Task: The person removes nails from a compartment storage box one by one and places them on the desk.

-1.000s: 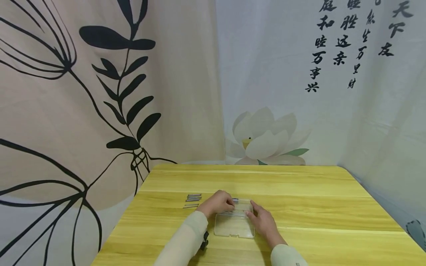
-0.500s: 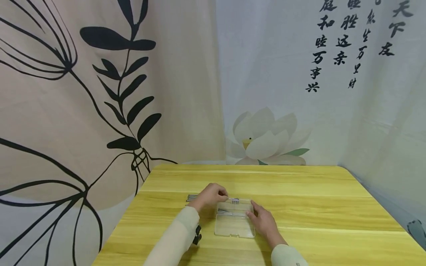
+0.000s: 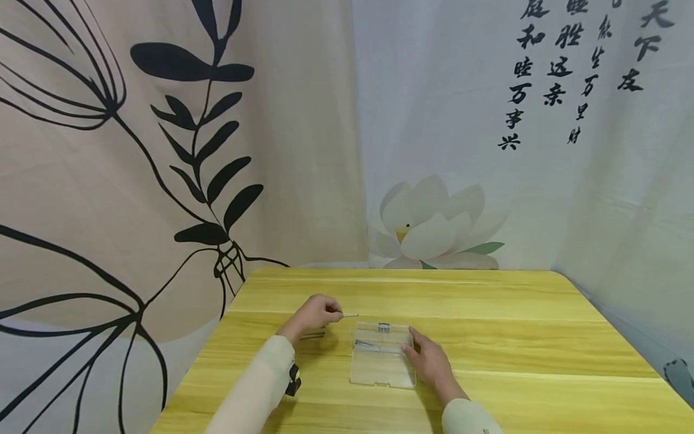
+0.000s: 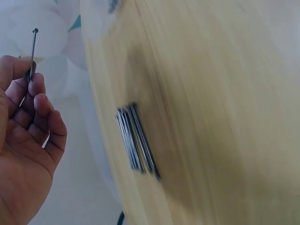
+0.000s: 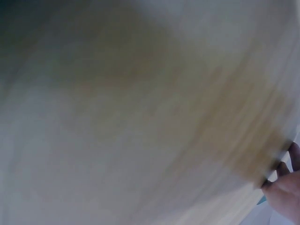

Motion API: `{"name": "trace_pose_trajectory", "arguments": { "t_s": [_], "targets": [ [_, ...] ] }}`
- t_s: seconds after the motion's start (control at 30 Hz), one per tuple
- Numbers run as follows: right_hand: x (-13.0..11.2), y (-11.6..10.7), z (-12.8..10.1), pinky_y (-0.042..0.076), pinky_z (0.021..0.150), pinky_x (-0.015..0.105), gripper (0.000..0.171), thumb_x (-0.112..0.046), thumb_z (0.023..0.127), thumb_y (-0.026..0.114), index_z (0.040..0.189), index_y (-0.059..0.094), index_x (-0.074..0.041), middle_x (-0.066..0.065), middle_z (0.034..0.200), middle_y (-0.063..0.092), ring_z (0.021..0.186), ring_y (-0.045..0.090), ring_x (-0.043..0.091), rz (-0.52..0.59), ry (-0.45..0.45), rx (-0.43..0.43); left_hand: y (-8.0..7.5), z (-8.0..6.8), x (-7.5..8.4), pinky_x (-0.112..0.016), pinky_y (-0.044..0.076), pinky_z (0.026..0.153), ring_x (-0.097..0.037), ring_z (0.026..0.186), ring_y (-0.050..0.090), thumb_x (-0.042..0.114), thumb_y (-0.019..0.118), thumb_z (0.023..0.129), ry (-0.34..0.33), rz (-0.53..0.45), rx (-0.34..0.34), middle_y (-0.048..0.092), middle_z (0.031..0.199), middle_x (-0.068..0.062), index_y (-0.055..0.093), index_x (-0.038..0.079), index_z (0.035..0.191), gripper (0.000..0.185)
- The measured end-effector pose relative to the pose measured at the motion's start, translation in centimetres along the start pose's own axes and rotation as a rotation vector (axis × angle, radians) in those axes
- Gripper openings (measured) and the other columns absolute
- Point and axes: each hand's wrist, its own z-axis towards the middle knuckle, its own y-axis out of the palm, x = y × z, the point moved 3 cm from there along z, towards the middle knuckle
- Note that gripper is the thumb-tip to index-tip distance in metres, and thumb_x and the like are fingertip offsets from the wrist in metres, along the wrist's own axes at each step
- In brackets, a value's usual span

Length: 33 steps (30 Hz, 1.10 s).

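A yellow wooden table [image 3: 488, 337] carries everything. Just right of the left hand's [image 3: 314, 313] pinch lies a clear plastic case [image 3: 382, 361] — open, flat on the wood. Directly under that pinch lies a small bundle of thin metal pins [image 4: 137, 143] — side by side.

The yellow wood-grain surface [image 3: 488, 313] shows pale lengthwise streaks, and on it lie a clear colourless plastic box [image 3: 382, 363] and a bundle of dark grey metal nails [image 4: 137, 141]. Behind hangs a beige cloth backdrop with black leaf outlines [image 3: 162, 150] beside a pale grey-blue cloth backdrop with a white lotus and black calligraphy [image 3: 434, 223]. Both cream long sleeves [image 3: 255, 392] are plain.
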Motion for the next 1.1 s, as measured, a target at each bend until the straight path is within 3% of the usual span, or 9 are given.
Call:
{"name": "trace_pose_trajectory", "arguments": {
  "t_s": [0.33, 0.53, 0.73, 1.1],
  "targets": [
    [0.1, 0.0, 0.0, 0.032, 0.105, 0.064, 0.055, -0.028, 0.103, 0.056, 0.147, 0.043, 0.001, 0.029, 0.141, 0.048, 0.132, 0.04, 0.051, 0.01, 0.017, -0.012, -1.7, -1.9, -2.0, -0.036, 0.048, 0.071, -0.024, 0.079, 0.059, 0.015, 0.064, 0.098, -0.024, -0.005, 0.024, 0.069, 0.093, -0.009, 0.073, 0.002, 0.098, 0.016],
    [0.2, 0.0, 0.1, 0.03, 0.105, 0.065, 0.054, -0.028, 0.103, 0.056, 0.147, 0.043, 0.0, 0.028, 0.142, 0.048, 0.132, 0.04, 0.051, -0.001, 0.019, -0.013, -2.6, -2.6, -3.4, -0.034, 0.046, 0.069, -0.019, 0.075, 0.056, 0.018, 0.066, 0.098, -0.053, 0.019, 0.057, 0.067, 0.087, -0.003, 0.073, 0.009, 0.093, 0.013],
    [0.1, 0.1, 0.2, 0.028, 0.106, 0.066, 0.055, -0.028, 0.102, 0.056, 0.148, 0.043, 0.0, 0.028, 0.142, 0.048, 0.132, 0.04, 0.051, 0.006, 0.021, -0.012, -3.2, -3.6, -4.1, -0.034, 0.046, 0.068, -0.019, 0.076, 0.055, 0.017, 0.065, 0.098, -0.076, 0.017, 0.054, 0.068, 0.09, -0.008, 0.073, 0.002, 0.098, 0.017],
    [-0.1, -0.1, 0.2, 0.032, 0.106, 0.062, 0.054, -0.026, 0.102, 0.057, 0.147, 0.044, 0.0, 0.028, 0.142, 0.048, 0.132, 0.04, 0.05, 0.006, 0.025, -0.001, -3.8, -5.0, -5.3, -0.033, 0.046, 0.068, -0.017, 0.076, 0.054, 0.014, 0.064, 0.098, -0.102, 0.008, 0.042, 0.067, 0.09, -0.007, 0.072, 0.001, 0.098, 0.015]
  ]
}}
